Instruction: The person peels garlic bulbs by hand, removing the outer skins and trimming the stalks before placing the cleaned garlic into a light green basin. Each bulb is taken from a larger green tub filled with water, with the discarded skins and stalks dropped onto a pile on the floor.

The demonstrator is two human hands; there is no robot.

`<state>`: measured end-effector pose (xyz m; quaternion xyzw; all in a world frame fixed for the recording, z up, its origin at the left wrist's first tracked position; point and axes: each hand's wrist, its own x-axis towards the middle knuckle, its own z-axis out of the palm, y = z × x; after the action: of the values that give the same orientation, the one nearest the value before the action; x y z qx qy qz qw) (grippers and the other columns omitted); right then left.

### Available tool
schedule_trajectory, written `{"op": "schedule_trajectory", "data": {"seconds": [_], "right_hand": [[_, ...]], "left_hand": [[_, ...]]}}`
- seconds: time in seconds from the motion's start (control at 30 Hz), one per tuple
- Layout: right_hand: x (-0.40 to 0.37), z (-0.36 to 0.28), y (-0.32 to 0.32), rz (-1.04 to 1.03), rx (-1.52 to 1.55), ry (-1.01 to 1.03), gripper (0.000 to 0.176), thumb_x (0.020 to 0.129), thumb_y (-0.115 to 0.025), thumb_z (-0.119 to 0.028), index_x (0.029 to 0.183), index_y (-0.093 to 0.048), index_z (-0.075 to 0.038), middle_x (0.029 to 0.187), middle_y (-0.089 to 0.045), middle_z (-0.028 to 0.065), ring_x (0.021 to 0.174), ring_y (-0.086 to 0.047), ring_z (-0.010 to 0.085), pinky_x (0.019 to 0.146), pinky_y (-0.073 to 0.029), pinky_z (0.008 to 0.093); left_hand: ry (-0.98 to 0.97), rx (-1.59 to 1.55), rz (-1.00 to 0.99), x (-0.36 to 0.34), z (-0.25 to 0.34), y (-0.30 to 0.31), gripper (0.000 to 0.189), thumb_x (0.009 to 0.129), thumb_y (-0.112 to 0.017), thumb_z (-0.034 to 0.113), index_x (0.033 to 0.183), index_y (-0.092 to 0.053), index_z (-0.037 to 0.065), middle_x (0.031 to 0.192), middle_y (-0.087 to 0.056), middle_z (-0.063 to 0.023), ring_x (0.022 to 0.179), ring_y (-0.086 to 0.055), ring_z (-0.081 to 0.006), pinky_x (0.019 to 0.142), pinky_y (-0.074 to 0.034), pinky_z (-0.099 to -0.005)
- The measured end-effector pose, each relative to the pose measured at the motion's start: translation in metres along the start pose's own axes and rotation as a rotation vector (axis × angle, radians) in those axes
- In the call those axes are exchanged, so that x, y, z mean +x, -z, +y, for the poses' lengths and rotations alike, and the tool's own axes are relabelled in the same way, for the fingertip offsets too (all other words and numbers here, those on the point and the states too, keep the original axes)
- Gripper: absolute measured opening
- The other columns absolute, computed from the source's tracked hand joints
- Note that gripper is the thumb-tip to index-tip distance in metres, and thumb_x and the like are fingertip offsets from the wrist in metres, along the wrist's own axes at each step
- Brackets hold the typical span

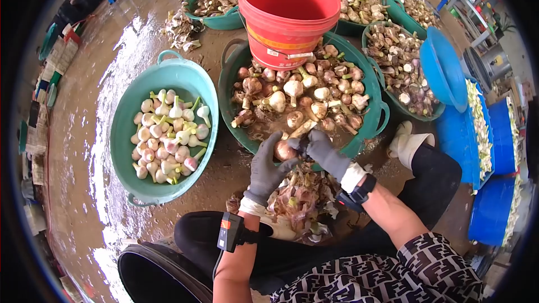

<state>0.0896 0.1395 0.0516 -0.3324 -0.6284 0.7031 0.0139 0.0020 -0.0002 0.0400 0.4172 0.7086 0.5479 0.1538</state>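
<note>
Closing on a garlic bulb (284, 150), our left hand (266, 169) works at the near rim of the middle tub (369, 87); what our right hand (325, 152) grips in its bent, gloved fingers, we cannot tell. The red bucket (281, 42) hides part of that tub's far side. Our brown floor (84, 151) shines wet at left, and the lens's dark border cuts off the room's edges. We count six round tubs of garlic, near and far, but their crowded bulbs overlap too much for counting.
</note>
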Motion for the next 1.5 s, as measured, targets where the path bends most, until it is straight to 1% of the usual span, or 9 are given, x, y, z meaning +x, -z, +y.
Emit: {"op": "schedule_trajectory", "data": {"seconds": [0.53, 0.73, 0.8, 1.0, 1.07, 1.27, 1.33, 1.47, 1.5], "right_hand": [[-0.01, 0.003, 0.007, -0.051, 0.383, 0.03, 0.016, 0.073, -0.065, -0.01, 0.068, -0.054, 0.0, 0.057, -0.056, 0.0059, 0.042, -0.052, 0.0126, 0.036, -0.04, 0.0224], [-0.003, 0.025, 0.01, 0.138, -0.602, 0.417, 0.019, 0.07, -0.067, -0.017, 0.071, -0.056, 0.0, 0.064, -0.059, 0.0092, 0.057, -0.058, 0.0184, 0.053, -0.047, 0.032], [-0.018, 0.003, 0.003, 0.168, -0.867, 0.322, 0.023, 0.069, -0.068, -0.02, 0.079, -0.058, -0.002, 0.073, -0.061, 0.0113, 0.069, -0.059, 0.0185, 0.064, -0.046, 0.0319], [-0.02, 0.002, -0.001, 0.158, -0.081, 0.164, 0.017, 0.075, -0.06, -0.001, 0.092, -0.058, 0.0, 0.082, -0.062, 0.0018, 0.071, -0.054, 0.0091, 0.065, -0.044, 0.0242], [-0.016, 0.014, 0.003, 0.116, 0.076, 0.008, 0.019, 0.074, -0.061, -0.001, 0.093, -0.056, 0.001, 0.084, -0.061, 0.0033, 0.073, -0.054, 0.0086, 0.067, -0.044, 0.0234], [-0.023, 0.004, 0.0, -0.045, 0.886, 0.01, 0.015, 0.074, -0.064, -0.011, 0.084, -0.059, 0.0, 0.074, -0.059, 0.0009, 0.065, -0.054, 0.0091, 0.061, -0.044, 0.0228], [-0.03, -0.004, 0.004, 0.026, 0.495, 0.01, 0.016, 0.075, -0.063, -0.011, 0.085, -0.059, 0.001, 0.074, -0.059, 0.0008, 0.066, -0.054, 0.0093, 0.061, -0.044, 0.0235], [-0.029, 0.007, 0.002, 0.076, -0.481, 0.444, 0.016, 0.077, -0.059, -0.01, 0.086, -0.059, 0.002, 0.072, -0.058, 0.0015, 0.063, -0.053, 0.0087, 0.061, -0.043, 0.0238], [-0.023, 0.015, 0.001, 0.037, -0.187, 0.218, 0.008, 0.077, -0.054, -0.006, 0.082, -0.058, -0.001, 0.067, -0.055, 0.0015, 0.063, -0.053, 0.0095, 0.058, -0.043, 0.0238]], "left_hand": [[0.452, -0.773, -0.181, -0.006, -0.004, 0.004, 0.052, 0.076, -0.063, 0.035, 0.112, -0.047, 0.0, 0.1, -0.055, -0.0047, 0.084, -0.053, -0.0105, 0.067, -0.045, -0.0224], [0.826, -1.235, -0.068, -0.005, 0.003, 0.004, 0.048, 0.084, -0.045, 0.047, 0.102, -0.052, 0.003, 0.083, -0.057, -0.0021, 0.061, -0.051, -0.009, 0.05, -0.04, -0.019], [0.809, -1.492, -0.324, -0.004, -0.018, 0.003, 0.055, 0.085, -0.039, 0.051, 0.111, -0.046, 0.003, 0.099, -0.056, -0.0071, 0.073, -0.056, -0.0122, 0.052, -0.045, -0.0214], [0.502, -0.727, 0.001, -0.004, -0.025, -0.016, 0.047, 0.088, -0.041, 0.039, 0.116, -0.044, 0.001, 0.098, -0.055, -0.0074, 0.083, -0.056, -0.0146, 0.069, -0.049, -0.0269], [0.334, -0.607, 0.194, -0.006, -0.026, -0.023, 0.042, 0.086, -0.049, 0.033, 0.111, -0.049, -0.001, 0.078, -0.058, -0.0062, 0.063, -0.055, -0.014, 0.052, -0.044, -0.0256], [0.702, -1.393, -0.172, 0.0, -0.014, 0.003, 0.044, 0.083, -0.052, 0.039, 0.103, -0.052, -0.001, 0.075, -0.058, -0.0114, 0.061, -0.055, -0.0172, 0.053, -0.044, -0.0295], [0.254, -0.29, 0.267, 0.001, -0.033, -0.008, 0.045, 0.08, -0.056, 0.04, 0.097, -0.054, -0.003, 0.078, -0.059, -0.0108, 0.064, -0.057, -0.0176, 0.058, -0.045, -0.0285], [0.447, -0.095, 0.173, 0.006, -0.009, 0.0, 0.038, 0.074, -0.066, 0.032, 0.091, -0.058, -0.002, 0.071, -0.06, -0.0055, 0.064, -0.056, -0.0157, 0.062, -0.045, -0.0264], [0.516, -0.183, 0.193, 0.006, -0.009, 0.001, 0.028, 0.074, -0.067, 0.025, 0.084, -0.059, 0.0, 0.068, -0.06, -0.0024, 0.063, -0.056, -0.0138, 0.06, -0.044, -0.0258]]}}
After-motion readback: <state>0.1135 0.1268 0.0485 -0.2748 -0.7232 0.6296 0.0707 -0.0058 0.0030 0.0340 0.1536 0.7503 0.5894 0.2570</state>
